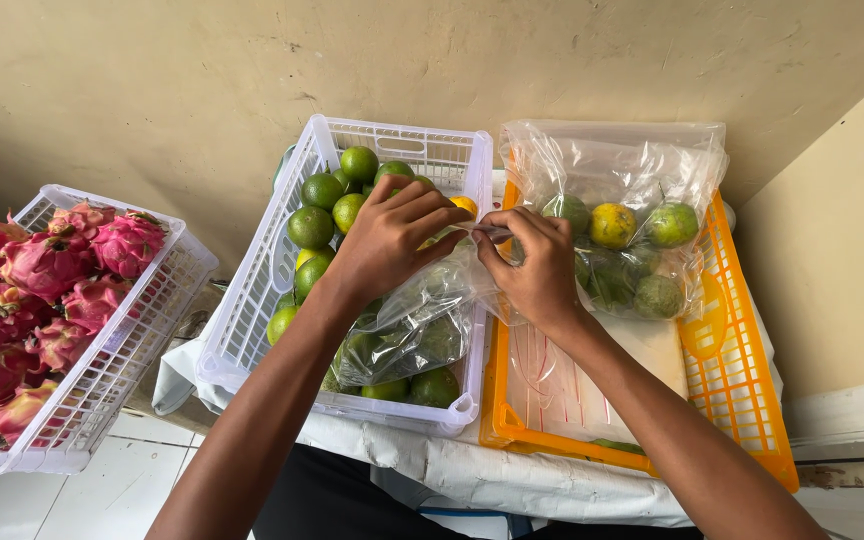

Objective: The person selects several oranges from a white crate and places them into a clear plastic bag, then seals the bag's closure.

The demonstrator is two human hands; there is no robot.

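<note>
Both my hands are pinched shut on the neck of a clear plastic bag (407, 325) w/ green citrus inside. My left hand (392, 235) grips the gathered film from above, fingers curled tight; my right hand (537, 265) nips the same twist btwn thumb and fingertips. The bag's belly sags into the white crate (252, 300), resting on the loose limes (327, 215) there, near the crate's right wall.

Progress, as I judge it: this bag looks filled, mouth gathered but not yet knotted. One bag is already done, I think: a second clear bag (617, 225) w/ green and yellowish fruit lies in the orange crate (747, 380), top end flopped open-ish toward the wall; can't tell if it's tied. Plenty of loose limes left in the white crate, so a good share is unbagged.

Materials: bags thin, glossy, crinkly, film clinging to the fruit. Limes round, smooth-skinned, firm-looking, mostly deep green, a few yellow. Both crates rigid slotted plastic, rectangular. A flat pale sheet w/ faint red lines lies in the orange crate's bottom. Surface (512, 480) is covered w/ white cloth or wrap, wrinkled. Left of it, a third white crate (127, 350) holds pink dragon fruit (47, 265), scaly, leafy-tipped.
</note>
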